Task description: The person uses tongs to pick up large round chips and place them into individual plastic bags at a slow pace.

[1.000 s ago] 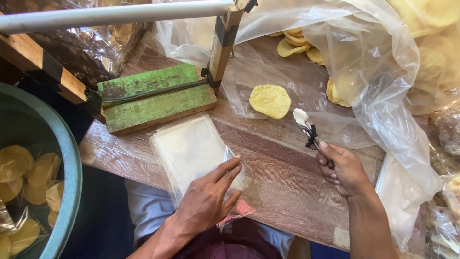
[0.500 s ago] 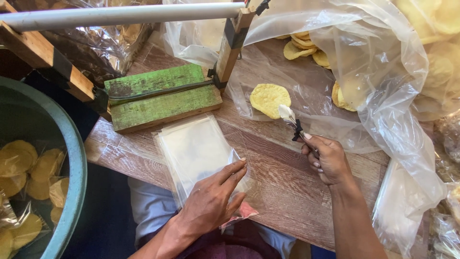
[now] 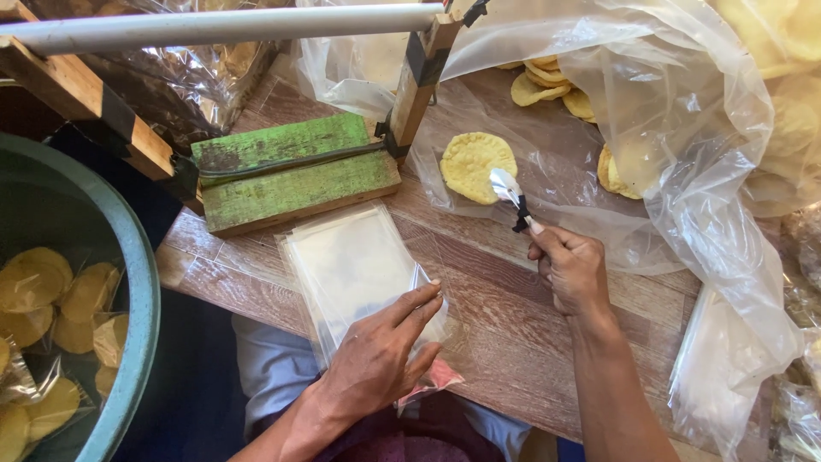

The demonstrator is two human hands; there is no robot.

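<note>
Your left hand (image 3: 376, 359) rests flat, fingers spread, on a stack of thin clear bags (image 3: 351, 265) at the table's near edge: light, slippery, best pinched by a corner. Your right hand (image 3: 571, 267) seemingly pinches small tongs (image 3: 508, 190) over a brittle yellow cracker (image 3: 475, 164).

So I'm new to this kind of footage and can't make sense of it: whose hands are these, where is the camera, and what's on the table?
The camera sits on a person's head and looks down, so both hands are that person's own. The left hand presses its fingers on a stack of clear plastic bags lying on the wooden table. The right hand grips small tongs whose tip touches a round yellow cracker lying on a big plastic sheet. More crackers lie behind. A green wooden block sits beyond the bags, and a teal tub of bagged crackers stands at the left.
</note>
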